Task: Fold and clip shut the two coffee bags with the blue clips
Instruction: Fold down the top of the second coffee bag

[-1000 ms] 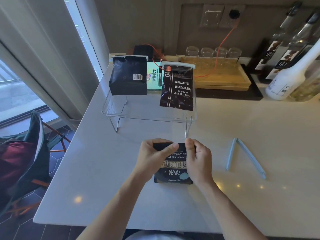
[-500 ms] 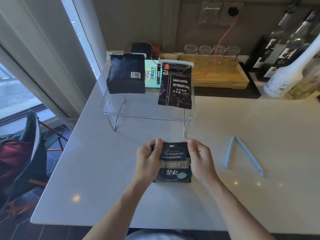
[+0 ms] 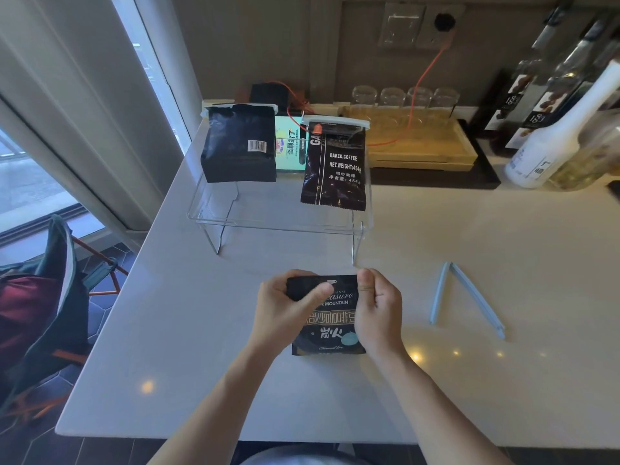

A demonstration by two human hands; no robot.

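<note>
Black coffee bag (image 3: 330, 327), printed "Blue Mountain": flat on the white bench (image 3: 469, 250), near its front edge, top folded over. Left hand (image 3: 285, 310): grip closed on the bag's upper left corner, thumb across the fold. Right hand (image 3: 379, 307): grip closed on the upper right corner. Blue clip (image 3: 469, 297): open in a V, lying well right of the bag. Clear acrylic stand (image 3: 278, 219) behind, bearing two clipped coffee bags (image 3: 240, 146) (image 3: 335, 169).
</note>
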